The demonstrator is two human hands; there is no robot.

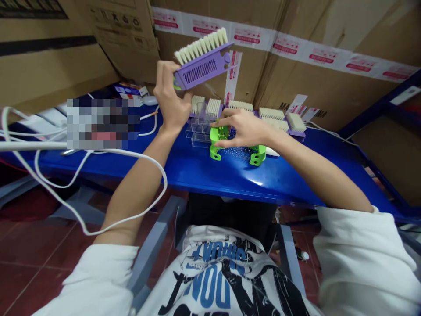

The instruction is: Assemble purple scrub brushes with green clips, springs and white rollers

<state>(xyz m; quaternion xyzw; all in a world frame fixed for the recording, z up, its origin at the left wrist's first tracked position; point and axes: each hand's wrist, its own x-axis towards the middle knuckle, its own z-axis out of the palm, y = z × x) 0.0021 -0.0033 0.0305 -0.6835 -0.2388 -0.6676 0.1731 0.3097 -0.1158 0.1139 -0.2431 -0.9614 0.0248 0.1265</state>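
Observation:
My left hand [171, 94] is raised above the table and closed around the end of a purple scrubbing brush [200, 70]. Its cream bristles point up, and a bit of green shows by my fingers. Lower down, my right hand [245, 127] reaches over bright green plastic pieces [258, 156] on the blue table. Thumb and fingers curl around one curved green plastic piece [214, 139] with a hole in its end; the far side of the grip is hidden. Behind that hand, several more brushes [271, 113] lie with bristles up.
Clear plastic stepped blocks [200, 131] stand between my hands on the blue table [197, 171]. White cables [148, 160] loop across my left forearm. Cardboard [204, 17] walls the back. A blurred patch [101, 125] covers things at the left.

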